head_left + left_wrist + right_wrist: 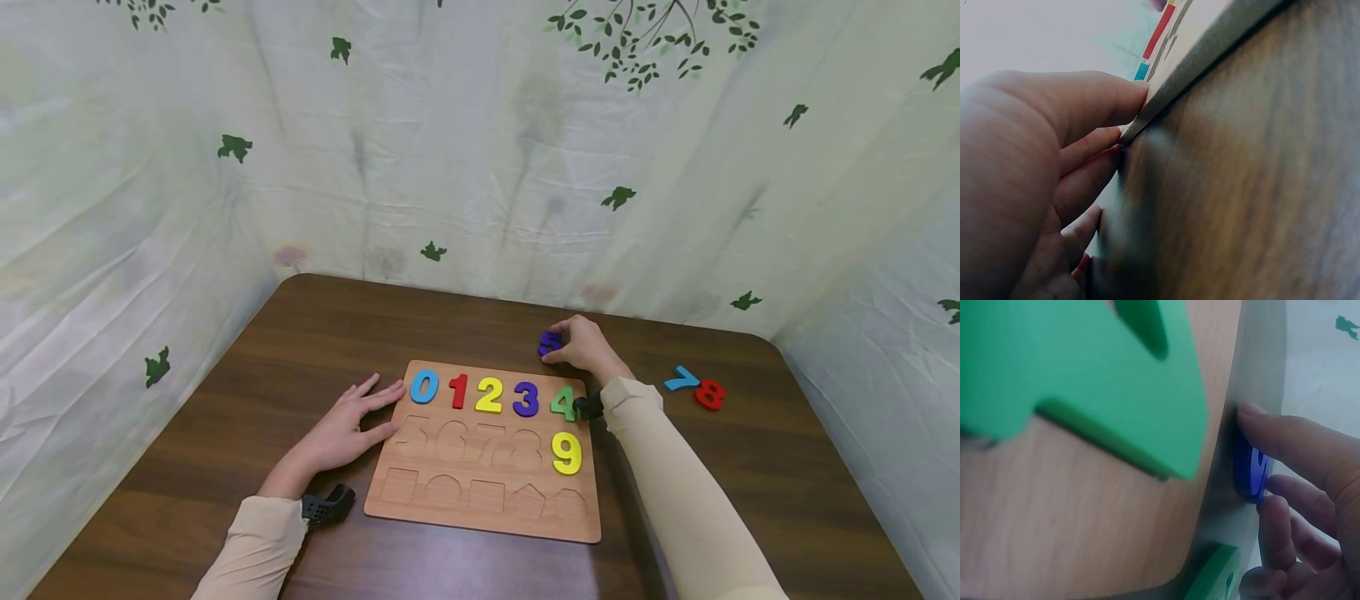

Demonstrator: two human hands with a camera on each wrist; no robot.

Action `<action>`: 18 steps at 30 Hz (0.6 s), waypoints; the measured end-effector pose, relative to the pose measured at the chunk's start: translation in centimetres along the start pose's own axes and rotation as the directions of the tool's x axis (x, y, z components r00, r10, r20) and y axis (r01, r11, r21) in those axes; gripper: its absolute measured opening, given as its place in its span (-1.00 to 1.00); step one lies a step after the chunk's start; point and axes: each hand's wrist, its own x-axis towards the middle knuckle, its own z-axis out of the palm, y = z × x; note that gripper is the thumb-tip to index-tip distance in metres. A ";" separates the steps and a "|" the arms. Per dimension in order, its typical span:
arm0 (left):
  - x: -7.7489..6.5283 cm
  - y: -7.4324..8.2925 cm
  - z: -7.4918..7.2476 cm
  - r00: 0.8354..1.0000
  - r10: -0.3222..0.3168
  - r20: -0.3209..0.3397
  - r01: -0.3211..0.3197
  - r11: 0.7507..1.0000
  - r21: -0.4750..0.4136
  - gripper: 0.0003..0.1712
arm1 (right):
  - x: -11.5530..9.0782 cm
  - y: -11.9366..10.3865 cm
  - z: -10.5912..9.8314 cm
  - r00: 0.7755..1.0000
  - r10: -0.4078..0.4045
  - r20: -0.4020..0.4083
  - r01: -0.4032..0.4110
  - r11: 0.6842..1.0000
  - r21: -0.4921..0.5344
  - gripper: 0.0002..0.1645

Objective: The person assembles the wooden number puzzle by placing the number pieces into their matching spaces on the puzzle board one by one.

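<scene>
A wooden number board [480,521] lies on the table, with the coloured numerals 0 to 4 along its top row and a yellow 9 [566,454] in the row below. Against the board's left edge rests my left hand [341,429], its fingers fairly straight and the thumb tip at the rim in the left wrist view. Beyond the far right corner, my right hand [588,346] pinches a purple number 5 [549,342] between thumb and fingers. The right wrist view has the green 4 [1116,419] close up, and a green piece [1213,575] beside the board near my curled fingers.
A blue 7 [681,379] and a red 8 [709,395] lie touching or nearly so on the table [780,500], right of my right forearm. Outlined recesses for numerals and shapes show on the board's lower rows. A patterned curtain [480,167] surrounds the table's back and sides.
</scene>
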 end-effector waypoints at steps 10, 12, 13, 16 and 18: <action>0.1 0.0 0.0 1.000 0.008 -0.001 -0.008 1.000 0.008 -0.27 | -0.3 0.1 -0.3 0.999 0.026 0.029 -0.026 1.000 0.003 -0.16; 0.1 0.0 0.0 1.000 0.007 -0.001 -0.007 1.000 0.011 -0.27 | -0.3 0.1 -0.3 0.999 0.023 0.030 -0.023 1.000 0.003 -0.16; 0.1 0.0 0.0 1.000 0.006 0.000 -0.006 1.000 0.012 -0.27 | -0.3 0.1 -0.3 0.999 0.020 0.029 -0.020 1.000 0.001 -0.16; 0.0 0.0 0.0 1.000 0.005 0.000 -0.005 1.000 0.009 -0.27 | -0.4 0.1 -0.3 1.000 0.018 0.026 -0.018 1.000 -0.002 -0.18; 0.0 0.1 -0.1 1.000 0.003 0.002 -0.003 1.000 0.006 -0.27 | -0.4 0.1 -0.3 1.000 0.018 0.023 -0.018 1.000 -0.003 -0.19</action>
